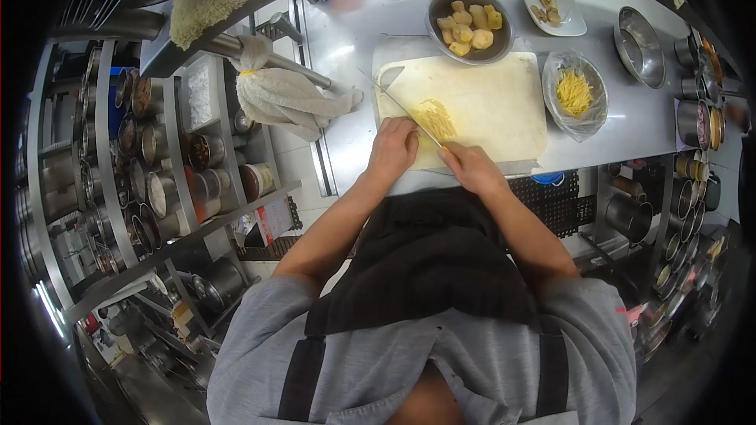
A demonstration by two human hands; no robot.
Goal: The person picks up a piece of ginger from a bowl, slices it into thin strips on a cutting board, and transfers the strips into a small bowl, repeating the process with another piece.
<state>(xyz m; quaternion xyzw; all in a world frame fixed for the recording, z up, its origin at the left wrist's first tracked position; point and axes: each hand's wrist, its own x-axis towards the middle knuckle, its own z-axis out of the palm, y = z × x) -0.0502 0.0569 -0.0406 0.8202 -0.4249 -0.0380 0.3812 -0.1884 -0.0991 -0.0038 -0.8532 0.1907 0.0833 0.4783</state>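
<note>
On the pale cutting board (508,102), my right hand (472,167) grips the handle of a kitchen knife (408,114). The blade points up and to the left across the board. My left hand (394,145) rests curled at the board's lower left, close beside the blade. Its fingers are bent down, and whatever lies under them is hidden. Thin yellow strips (438,118) lie in a small pile just right of the blade. Beyond the board, a metal bowl (499,46) holds several peeled, pale yellow lumps (465,25), perhaps ginger or potato.
Right of the board stands a plastic-lined bowl (589,123) of yellow strips (573,93). A white dish (573,17) with small pieces and a metal bowl (644,49) stand farther back. A towel (283,98) hangs at left, near shelves of pots. An overhead shelf edge crosses the top.
</note>
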